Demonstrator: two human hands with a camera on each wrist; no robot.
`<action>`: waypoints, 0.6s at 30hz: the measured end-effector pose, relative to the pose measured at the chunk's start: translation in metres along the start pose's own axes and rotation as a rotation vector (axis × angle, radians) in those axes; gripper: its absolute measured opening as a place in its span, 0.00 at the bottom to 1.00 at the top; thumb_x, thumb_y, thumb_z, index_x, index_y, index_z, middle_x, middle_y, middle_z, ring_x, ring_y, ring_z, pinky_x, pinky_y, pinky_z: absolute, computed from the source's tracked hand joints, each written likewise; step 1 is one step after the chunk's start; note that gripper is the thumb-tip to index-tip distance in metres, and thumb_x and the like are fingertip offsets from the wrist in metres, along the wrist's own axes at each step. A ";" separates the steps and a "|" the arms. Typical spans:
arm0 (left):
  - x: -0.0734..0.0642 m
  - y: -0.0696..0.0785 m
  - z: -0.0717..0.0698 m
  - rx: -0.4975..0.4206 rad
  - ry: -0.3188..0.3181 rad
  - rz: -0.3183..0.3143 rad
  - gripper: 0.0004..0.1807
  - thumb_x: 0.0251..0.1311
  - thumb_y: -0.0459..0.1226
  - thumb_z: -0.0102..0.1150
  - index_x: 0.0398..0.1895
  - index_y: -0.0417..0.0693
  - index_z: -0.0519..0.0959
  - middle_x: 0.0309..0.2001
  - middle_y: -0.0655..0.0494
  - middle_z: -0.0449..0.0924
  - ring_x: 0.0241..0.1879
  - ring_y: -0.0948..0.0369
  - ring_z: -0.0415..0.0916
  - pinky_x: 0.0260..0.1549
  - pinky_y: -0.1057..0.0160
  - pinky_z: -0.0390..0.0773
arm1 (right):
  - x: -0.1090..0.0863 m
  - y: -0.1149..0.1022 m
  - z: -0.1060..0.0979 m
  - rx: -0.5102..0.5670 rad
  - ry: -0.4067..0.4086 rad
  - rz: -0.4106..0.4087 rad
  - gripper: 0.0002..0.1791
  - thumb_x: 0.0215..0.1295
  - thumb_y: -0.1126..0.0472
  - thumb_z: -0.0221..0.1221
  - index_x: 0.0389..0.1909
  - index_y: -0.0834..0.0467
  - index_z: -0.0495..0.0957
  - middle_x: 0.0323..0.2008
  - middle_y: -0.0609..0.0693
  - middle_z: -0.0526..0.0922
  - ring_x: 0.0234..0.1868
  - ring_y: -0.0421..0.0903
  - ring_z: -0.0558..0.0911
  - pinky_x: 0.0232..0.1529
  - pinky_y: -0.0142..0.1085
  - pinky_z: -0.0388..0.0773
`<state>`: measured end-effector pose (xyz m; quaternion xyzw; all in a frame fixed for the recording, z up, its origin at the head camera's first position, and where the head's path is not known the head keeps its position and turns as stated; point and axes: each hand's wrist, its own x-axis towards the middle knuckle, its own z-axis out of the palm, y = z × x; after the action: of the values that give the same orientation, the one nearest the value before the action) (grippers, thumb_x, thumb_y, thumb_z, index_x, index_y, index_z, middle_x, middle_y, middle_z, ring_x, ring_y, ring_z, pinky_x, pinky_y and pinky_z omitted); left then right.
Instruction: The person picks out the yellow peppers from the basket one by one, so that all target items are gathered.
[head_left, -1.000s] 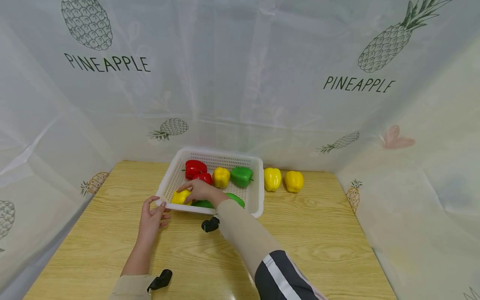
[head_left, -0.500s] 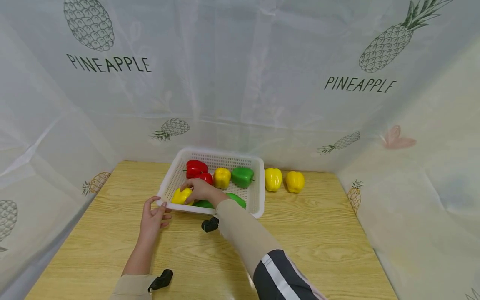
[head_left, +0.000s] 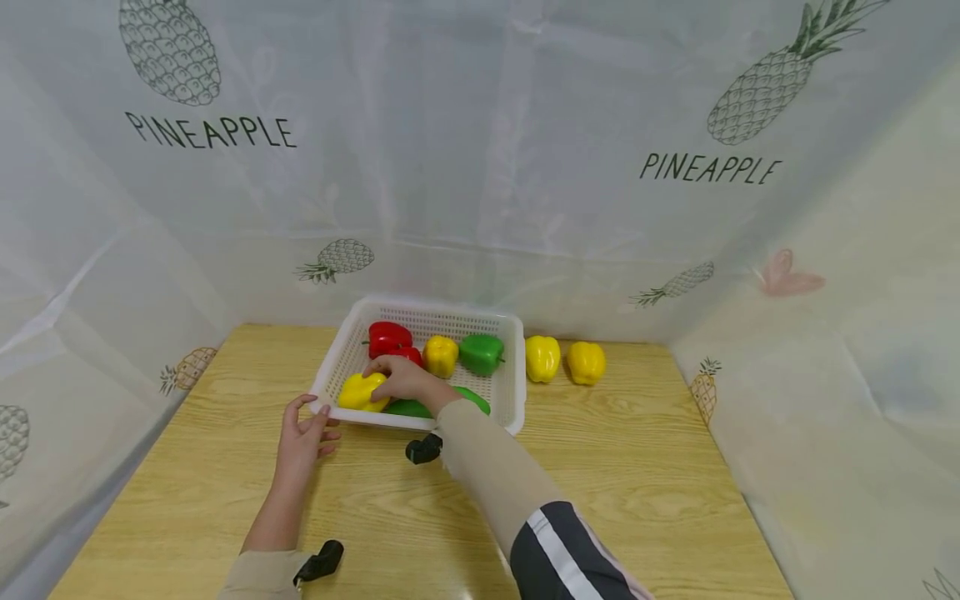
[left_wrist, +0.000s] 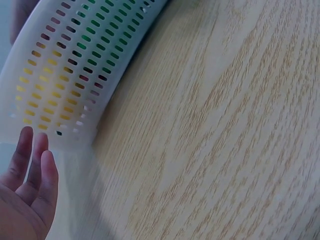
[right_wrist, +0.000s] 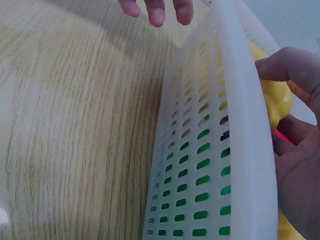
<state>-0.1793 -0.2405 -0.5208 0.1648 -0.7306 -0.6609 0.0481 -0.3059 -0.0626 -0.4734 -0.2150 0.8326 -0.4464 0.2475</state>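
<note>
In the head view, my right hand (head_left: 402, 379) reaches into a white perforated plastic basket (head_left: 515, 400) and grips a yellow bell pepper (head_left: 360, 392) at its front left. The right wrist view has the thumb and fingers around that yellow bell pepper (right_wrist: 276, 97), just inside the rim. My left hand (head_left: 300, 437) holds the basket's front left corner between thumb and index finger. Its other fingers (left_wrist: 47, 172) stretch out beside the wall in the left wrist view. Red bell peppers (head_left: 390, 337), another yellow one (head_left: 440, 357) and green ones (head_left: 482, 354) lie inside the basket, partly hidden by my right hand.
Two yellow bell peppers (head_left: 542, 359) stand on the wooden table (head_left: 630, 467) just right of the basket. A pale curtain with pineapple prints (head_left: 480, 167) hangs close behind the table and along its sides.
The gripped yellow bell pepper has turned slightly in my right hand, and more of it shows now. My left hand stays at the basket's corner.
</note>
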 end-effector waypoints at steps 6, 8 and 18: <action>-0.002 0.001 0.001 -0.001 0.005 0.006 0.27 0.72 0.50 0.47 0.67 0.55 0.52 0.41 0.49 0.83 0.35 0.57 0.82 0.36 0.57 0.83 | -0.007 0.002 -0.006 0.041 0.005 -0.024 0.20 0.54 0.65 0.70 0.47 0.50 0.79 0.52 0.42 0.77 0.44 0.42 0.74 0.42 0.30 0.77; -0.002 0.002 0.002 -0.001 0.007 0.009 0.27 0.72 0.50 0.48 0.67 0.55 0.53 0.41 0.49 0.83 0.34 0.58 0.82 0.35 0.58 0.83 | -0.010 0.001 -0.009 0.063 0.003 -0.027 0.19 0.54 0.66 0.69 0.47 0.50 0.79 0.52 0.41 0.77 0.44 0.42 0.74 0.42 0.30 0.77; -0.004 0.003 0.002 -0.001 0.010 0.017 0.27 0.72 0.50 0.48 0.66 0.54 0.53 0.39 0.51 0.84 0.32 0.60 0.82 0.33 0.60 0.83 | -0.029 0.001 -0.025 0.143 0.017 -0.056 0.19 0.56 0.66 0.67 0.48 0.48 0.77 0.54 0.41 0.75 0.49 0.43 0.73 0.50 0.31 0.75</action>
<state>-0.1767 -0.2373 -0.5177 0.1618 -0.7315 -0.6599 0.0574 -0.2985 -0.0296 -0.4565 -0.2163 0.7944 -0.5131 0.2425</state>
